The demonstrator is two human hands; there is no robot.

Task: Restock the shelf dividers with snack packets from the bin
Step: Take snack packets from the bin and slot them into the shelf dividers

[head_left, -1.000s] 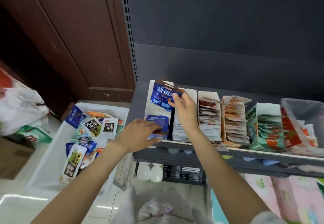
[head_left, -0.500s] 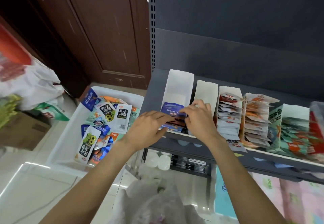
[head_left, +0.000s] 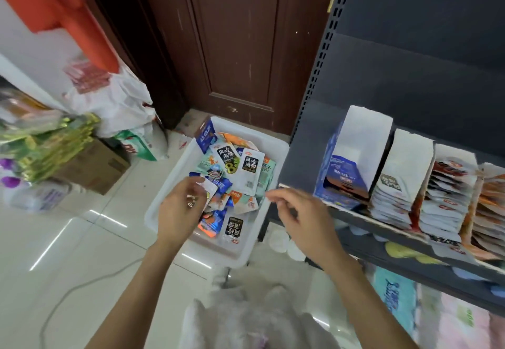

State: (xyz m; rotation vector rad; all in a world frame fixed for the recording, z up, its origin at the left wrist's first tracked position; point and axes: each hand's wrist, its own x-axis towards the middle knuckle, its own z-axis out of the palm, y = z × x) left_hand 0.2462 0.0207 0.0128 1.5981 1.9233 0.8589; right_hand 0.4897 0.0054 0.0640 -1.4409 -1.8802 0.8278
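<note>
Fingers of the left hand [head_left: 182, 206] curl down among the snack packets [head_left: 235, 182] at the near left edge of the white bin [head_left: 276, 143]; whether they pinch one I cannot tell. Beside it, the right hand [head_left: 303, 217] hangs loosely curled and holds nothing over the bin's right rim, near the shelf [head_left: 297, 163]'s front left corner. Many packets remain in the bin. Of the shelf dividers, the leftmost divider [head_left: 363, 135] looks only part filled, its neighbours fuller. Open floor lies left of the bin.
</note>
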